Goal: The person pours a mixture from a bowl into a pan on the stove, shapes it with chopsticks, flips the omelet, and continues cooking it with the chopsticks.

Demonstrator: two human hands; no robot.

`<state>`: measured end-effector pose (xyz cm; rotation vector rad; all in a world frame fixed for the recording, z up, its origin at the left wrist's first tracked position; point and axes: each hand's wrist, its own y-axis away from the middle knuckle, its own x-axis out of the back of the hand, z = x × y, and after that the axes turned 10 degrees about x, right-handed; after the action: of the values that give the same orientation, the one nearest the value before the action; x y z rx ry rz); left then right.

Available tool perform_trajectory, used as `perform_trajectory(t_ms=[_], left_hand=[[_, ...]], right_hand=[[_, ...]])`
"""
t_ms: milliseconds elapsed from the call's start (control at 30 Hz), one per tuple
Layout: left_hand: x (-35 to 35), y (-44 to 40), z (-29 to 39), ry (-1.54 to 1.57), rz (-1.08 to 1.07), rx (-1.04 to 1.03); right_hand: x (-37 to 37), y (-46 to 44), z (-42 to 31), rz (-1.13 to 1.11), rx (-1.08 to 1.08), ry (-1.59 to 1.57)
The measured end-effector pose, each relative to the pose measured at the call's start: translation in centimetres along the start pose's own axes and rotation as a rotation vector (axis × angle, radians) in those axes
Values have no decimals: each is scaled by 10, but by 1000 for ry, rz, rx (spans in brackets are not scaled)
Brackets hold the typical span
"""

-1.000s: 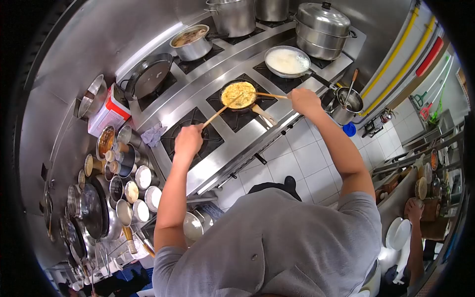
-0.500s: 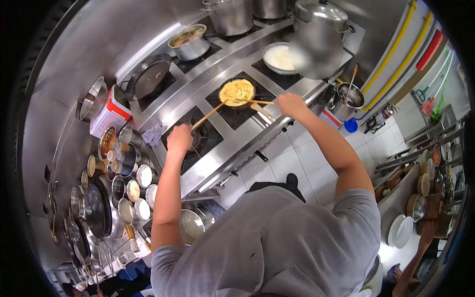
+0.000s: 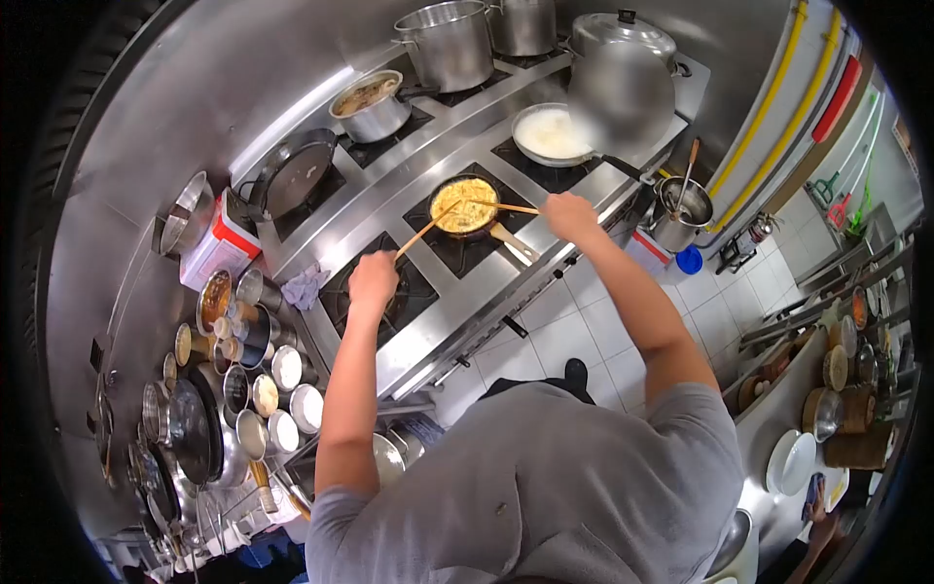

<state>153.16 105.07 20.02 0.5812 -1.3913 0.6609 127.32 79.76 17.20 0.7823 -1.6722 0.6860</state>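
Observation:
A small black frying pan [image 3: 479,234] with a pale handle [image 3: 516,245] sits on a front burner. Yellow egg-like food [image 3: 457,216] covers its base. My left hand [image 3: 374,282] is closed around a slim wooden stick [image 3: 422,235], whose tip reaches into the egg from the left. From the right, my right hand [image 3: 570,216] grips a second wooden stick [image 3: 512,207], its tip also in the egg, close to the first. Whether these are chopsticks or thin spatulas I cannot tell. Neither hand touches the pan handle.
A pan of white liquid [image 3: 547,134] stands right of the egg pan. Behind are a saucepan [image 3: 375,122], a large pot [image 3: 446,49] and a dark wide pan [image 3: 300,177]. Several seasoning containers [image 3: 286,368] crowd the left. A co-worker's arm [image 3: 815,547] shows at lower right.
My left hand has moved right and slightly down, nearer the pan. The stick tips now lie further up in the egg. The co-worker's arm at lower right has shifted down.

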Motion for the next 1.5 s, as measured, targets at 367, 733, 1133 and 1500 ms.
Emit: perform_trajectory(t_ms=[367,733,1133,1500], left_hand=[[-24,-10,-1,69,68,-31],[-45,-5,-32,75,51,-4],[-51,62,137,1056,-622,-240],[-267,25,501,1059,-1084,-155]], right_hand=[[-51,-27,-7,39,-93,-79],[-90,-2,-17,151,-107,-89],[-82,202,61,1019,-732,-729],[-177,175,328,1012,-1124,-912]])
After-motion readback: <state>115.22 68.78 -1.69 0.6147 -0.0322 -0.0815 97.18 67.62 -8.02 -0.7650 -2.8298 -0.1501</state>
